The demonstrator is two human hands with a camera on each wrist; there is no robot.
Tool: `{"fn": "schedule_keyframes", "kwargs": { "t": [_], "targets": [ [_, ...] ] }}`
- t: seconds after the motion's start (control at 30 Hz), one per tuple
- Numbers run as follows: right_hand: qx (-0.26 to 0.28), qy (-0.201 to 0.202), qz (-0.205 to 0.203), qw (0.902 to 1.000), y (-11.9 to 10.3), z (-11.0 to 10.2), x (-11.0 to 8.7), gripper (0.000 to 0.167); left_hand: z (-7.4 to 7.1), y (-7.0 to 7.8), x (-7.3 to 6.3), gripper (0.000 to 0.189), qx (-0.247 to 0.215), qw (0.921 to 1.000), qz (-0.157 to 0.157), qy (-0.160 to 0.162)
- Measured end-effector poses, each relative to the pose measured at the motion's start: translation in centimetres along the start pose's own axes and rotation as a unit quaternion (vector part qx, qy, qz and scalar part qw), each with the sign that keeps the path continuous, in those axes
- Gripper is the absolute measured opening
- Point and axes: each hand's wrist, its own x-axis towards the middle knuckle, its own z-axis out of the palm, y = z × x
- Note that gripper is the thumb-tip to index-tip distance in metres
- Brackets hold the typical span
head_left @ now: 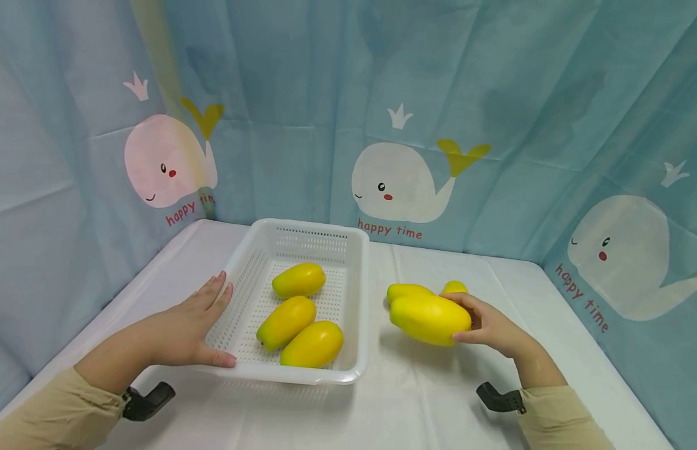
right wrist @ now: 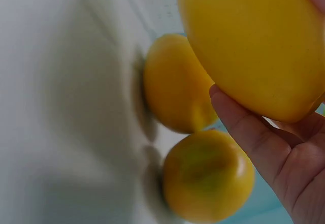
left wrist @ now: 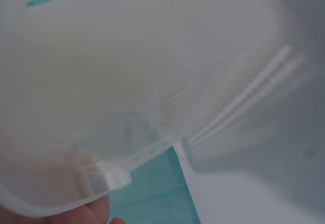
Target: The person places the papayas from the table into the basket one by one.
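Observation:
My right hand [head_left: 494,324] grips a large yellow papaya [head_left: 429,320] with a greenish end, fingers over its top and thumb low on its near side. A shadow lies on the cloth below this fruit. Just behind are two more papayas, one to the left [head_left: 404,292] and one mostly hidden [head_left: 455,287]; both also appear in the right wrist view. My left hand [head_left: 185,325] rests on the left side of a white perforated basket [head_left: 359,300], fingers straight and spread, thumb along the front rim. Inside the basket lie three papayas [head_left: 299,280].
A white cloth [head_left: 393,406] covers the table. Blue curtains [head_left: 292,81] printed with whales stand behind and at both sides. The basket occupies the left middle of the table, and the loose fruit is to its right.

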Motion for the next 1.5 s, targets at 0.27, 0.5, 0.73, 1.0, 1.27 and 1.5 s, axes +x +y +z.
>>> {"fn": "schedule_keyframes", "kwargs": {
  "t": [0.27, 0.5, 0.73, 1.0, 1.27, 1.5],
  "targets": [
    [-0.007, 0.017, -0.031, 0.9994, -1.3, -1.1, 1.3, 0.063, 0.1, 0.0, 0.0, 0.13, 0.005, 1.0, 0.003, 0.008],
    [-0.017, 0.037, -0.024, 0.9989, -3.2, -2.1, 3.0, 0.065, 0.1, 0.0, 0.0, 0.131, 0.008, 0.9999, 0.004, 0.01],
    [-0.032, 0.044, -0.01, 0.9985, -4.9, -2.5, 4.8, 0.065, 0.0, 0.0, 0.0, 0.131, 0.007, 0.9999, 0.005, 0.01],
    [-0.038, 0.046, -0.018, 0.998, -6.5, -2.3, 6.6, 0.065, 0.1, 0.0, 0.0, 0.131, 0.007, 0.9999, 0.004, 0.008],
    [-0.07, 0.075, 0.013, 0.9947, -8.2, -1.5, 8.4, 0.065, 0.1, 0.0, 0.0, 0.131, 0.006, 1.0, 0.003, 0.006],
    [-0.092, 0.091, 0.04, 0.9908, -9.5, -0.1, 10.5, 0.068, 0.1, -0.1, 0.0, 0.13, 0.008, 0.9999, 0.006, 0.008]
  ]
}}
